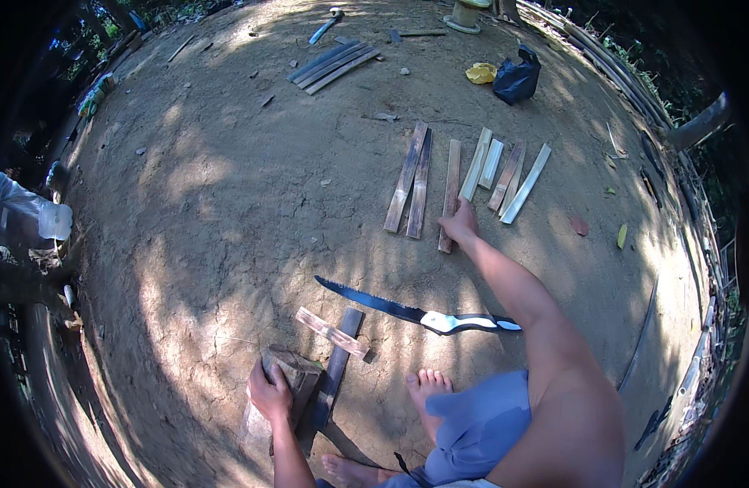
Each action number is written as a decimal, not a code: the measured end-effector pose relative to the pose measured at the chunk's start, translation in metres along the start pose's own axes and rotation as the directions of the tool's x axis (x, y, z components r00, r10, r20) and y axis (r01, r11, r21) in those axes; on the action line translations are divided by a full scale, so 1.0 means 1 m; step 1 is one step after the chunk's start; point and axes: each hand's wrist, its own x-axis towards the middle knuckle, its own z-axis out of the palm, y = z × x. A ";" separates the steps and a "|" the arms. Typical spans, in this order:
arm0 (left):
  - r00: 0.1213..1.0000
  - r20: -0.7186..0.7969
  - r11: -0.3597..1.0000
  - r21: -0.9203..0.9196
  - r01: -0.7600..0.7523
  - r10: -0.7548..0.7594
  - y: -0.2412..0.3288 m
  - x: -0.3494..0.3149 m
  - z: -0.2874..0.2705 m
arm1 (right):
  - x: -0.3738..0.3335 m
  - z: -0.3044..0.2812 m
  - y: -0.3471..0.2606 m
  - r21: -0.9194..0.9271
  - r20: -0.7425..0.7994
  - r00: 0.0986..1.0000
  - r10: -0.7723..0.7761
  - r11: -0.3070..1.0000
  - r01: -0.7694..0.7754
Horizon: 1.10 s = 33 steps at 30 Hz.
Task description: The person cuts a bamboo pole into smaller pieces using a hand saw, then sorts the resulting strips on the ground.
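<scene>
My right hand (462, 221) reaches forward to a row of bamboo slats, its fingers closed at the lower part of a brown slat (452, 175). A paler slat (475, 163) ends right at its fingertips. To its left lie two dark-stained slats (407, 175); to its right are a short pale slat (491, 165), brown slats (507, 177) and a whitish slat (526, 184). My left hand (270, 394) grips the top of a wooden block (294, 366). Beside the block, a light slat (332, 332) lies across a dark one (339, 362).
A curved saw (374, 302) with a white and dark handle lies between my hands. Farther off are stacked slats (334, 67), a hammer (325, 26), a black plastic bag (517, 77) and a yellow wrapper (481, 73). A clear plastic container (55, 221) stands far left.
</scene>
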 end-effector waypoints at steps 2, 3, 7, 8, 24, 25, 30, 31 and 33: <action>1.000 0.011 1.000 -0.013 0.010 -0.010 0.002 0.000 0.002 | 0.010 0.004 0.003 0.143 0.018 0.997 0.081 0.986 -0.082; 1.000 0.006 1.000 -0.001 0.009 -0.009 0.002 -0.001 0.001 | 0.009 0.008 -0.003 0.205 -0.044 0.999 0.021 0.979 -0.012; 1.000 -0.011 1.000 0.026 0.002 -0.002 -0.004 0.000 0.002 | 0.011 0.010 -0.025 0.346 0.045 0.995 0.085 0.933 -0.095; 1.000 -0.015 1.000 0.029 0.000 0.001 -0.005 0.000 0.002 | 0.012 0.014 -0.030 0.400 0.034 0.995 0.099 0.911 -0.104; 1.000 -0.023 1.000 -0.008 0.017 -0.017 -0.001 -0.003 0.003 | -0.014 0.014 -0.034 -0.292 0.125 0.989 -0.079 0.950 0.113; 0.999 -0.014 1.000 -0.006 0.029 -0.029 0.002 -0.002 0.001 | -0.015 0.013 -0.034 -0.299 0.125 0.988 -0.090 0.946 0.124; 0.999 -0.002 0.999 -0.023 0.041 -0.041 0.003 -0.002 -0.002 | -0.013 0.008 -0.031 -0.283 0.157 0.977 -0.141 0.942 0.181; 0.999 0.000 0.999 -0.021 0.039 -0.039 0.003 -0.002 -0.002 | -0.012 0.009 -0.028 -0.268 0.148 0.977 -0.153 0.945 0.188; 0.999 -0.001 0.999 -0.012 0.037 -0.037 0.004 -0.002 -0.002 | -0.010 0.011 -0.023 -0.237 0.130 0.975 -0.178 0.950 0.205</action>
